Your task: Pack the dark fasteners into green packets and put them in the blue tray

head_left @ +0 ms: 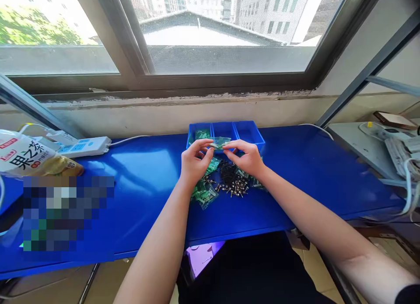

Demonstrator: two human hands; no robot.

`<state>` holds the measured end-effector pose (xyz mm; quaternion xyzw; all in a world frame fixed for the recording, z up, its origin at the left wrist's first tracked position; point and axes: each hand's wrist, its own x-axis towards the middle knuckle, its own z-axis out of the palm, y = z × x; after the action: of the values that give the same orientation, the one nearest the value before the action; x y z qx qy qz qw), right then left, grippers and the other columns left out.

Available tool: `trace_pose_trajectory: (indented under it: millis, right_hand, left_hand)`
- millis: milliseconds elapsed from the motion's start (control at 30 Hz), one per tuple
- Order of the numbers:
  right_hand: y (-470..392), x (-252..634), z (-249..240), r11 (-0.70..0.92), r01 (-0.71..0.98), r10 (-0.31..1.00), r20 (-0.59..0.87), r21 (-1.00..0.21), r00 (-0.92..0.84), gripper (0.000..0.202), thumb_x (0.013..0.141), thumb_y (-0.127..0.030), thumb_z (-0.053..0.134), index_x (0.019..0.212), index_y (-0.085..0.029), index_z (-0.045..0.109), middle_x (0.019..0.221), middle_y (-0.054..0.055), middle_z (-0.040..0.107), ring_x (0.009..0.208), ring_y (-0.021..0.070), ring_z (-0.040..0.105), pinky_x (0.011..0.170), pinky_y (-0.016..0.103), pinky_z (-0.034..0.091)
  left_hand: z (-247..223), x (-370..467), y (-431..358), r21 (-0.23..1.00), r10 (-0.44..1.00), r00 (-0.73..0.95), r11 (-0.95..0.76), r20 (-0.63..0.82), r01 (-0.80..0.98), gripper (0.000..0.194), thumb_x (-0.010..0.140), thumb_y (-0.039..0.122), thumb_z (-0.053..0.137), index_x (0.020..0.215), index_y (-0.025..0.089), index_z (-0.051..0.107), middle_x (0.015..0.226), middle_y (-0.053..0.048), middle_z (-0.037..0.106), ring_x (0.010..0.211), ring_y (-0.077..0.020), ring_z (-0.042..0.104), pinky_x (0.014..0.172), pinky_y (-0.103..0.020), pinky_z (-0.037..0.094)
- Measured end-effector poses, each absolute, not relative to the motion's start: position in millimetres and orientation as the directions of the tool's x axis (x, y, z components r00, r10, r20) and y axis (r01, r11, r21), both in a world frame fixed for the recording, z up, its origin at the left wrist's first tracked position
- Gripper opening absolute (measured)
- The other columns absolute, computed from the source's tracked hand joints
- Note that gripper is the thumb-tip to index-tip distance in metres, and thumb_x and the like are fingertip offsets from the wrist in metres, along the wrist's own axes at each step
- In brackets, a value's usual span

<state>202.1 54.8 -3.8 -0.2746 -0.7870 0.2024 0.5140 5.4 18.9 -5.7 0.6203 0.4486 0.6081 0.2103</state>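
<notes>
Between my two hands a small clear plastic bag (221,142) with a green tint is stretched. My left hand (197,159) pinches its left end, and my right hand (245,157) pinches the right end. Just behind is a blue tray (259,137) with three compartments; similar green bags (202,134) lie in its left one. Below my hands is a heap of small metal screw-like parts (238,186) and black pieces (228,170). More small green bags (205,194) lie at the heap's left, and some show at its right, partly behind my right hand.
At the left stand a large drink bottle (31,157) lying on its side and a white power strip (87,146) with a cable. A blurred-out patch (62,214) covers something at front left. Metal frame bars (361,81) flank the blue table (141,207); a window is behind.
</notes>
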Motion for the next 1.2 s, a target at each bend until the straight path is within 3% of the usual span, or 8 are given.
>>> trace_pose_trajectory:
  millis: [300, 500, 933, 1200]
  right_hand:
    - [56.9, 199.9, -4.7, 0.696, 0.209, 0.716, 0.647, -0.686, -0.262, 0.015, 0.091, -0.026, 0.065, 0.101, -0.022, 0.076, 0.102, 0.006, 0.078, 0.091, 0.0197, 0.074, 0.072, 0.033, 0.061]
    - [56.2, 197.7, -7.6, 0.687, 0.199, 0.723, 0.631, -0.698, -0.282, 0.014, 0.091, -0.025, 0.064, 0.099, -0.022, 0.076, 0.102, 0.005, 0.078, 0.094, 0.0202, 0.073, 0.071, 0.033, 0.061]
    - [53.3, 196.6, -6.9, 0.677, 0.206, 0.731, 0.615, -0.706, -0.294, 0.015, 0.091, -0.025, 0.064, 0.098, -0.022, 0.076, 0.102, 0.006, 0.078, 0.093, 0.0205, 0.074, 0.071, 0.032, 0.061]
    - [53.2, 197.5, -5.6, 0.665, 0.228, 0.743, 0.597, -0.711, -0.301, 0.015, 0.091, -0.026, 0.064, 0.098, -0.022, 0.076, 0.101, 0.006, 0.078, 0.092, 0.0206, 0.074, 0.070, 0.032, 0.061]
  left_hand:
    - [30.5, -25.3, 52.5, 0.823, 0.618, -0.543, -0.444, 0.568, 0.355, 0.026, 0.085, 0.028, 0.070, 0.108, 0.018, 0.064, 0.086, -0.003, 0.072, 0.065, -0.0112, 0.068, 0.048, -0.020, 0.051]
    - [26.2, -48.5, 70.4, 0.851, 0.512, -0.682, -0.270, 0.523, 0.450, 0.027, 0.084, 0.032, 0.069, 0.105, 0.017, 0.061, 0.083, -0.002, 0.069, 0.060, -0.0125, 0.067, 0.048, -0.023, 0.053]
    - [-0.2, -49.4, 58.1, 0.721, 0.585, -0.524, -0.158, 0.619, 0.674, 0.023, 0.084, 0.036, 0.070, 0.100, 0.019, 0.071, 0.077, -0.002, 0.070, 0.064, -0.0147, 0.066, 0.070, -0.030, 0.055]
    - [-5.5, -41.4, 56.0, 0.502, 0.656, -0.288, -0.160, 0.698, 0.850, 0.019, 0.090, 0.032, 0.061, 0.099, 0.018, 0.071, 0.083, -0.006, 0.071, 0.078, -0.0212, 0.066, 0.081, -0.036, 0.051]
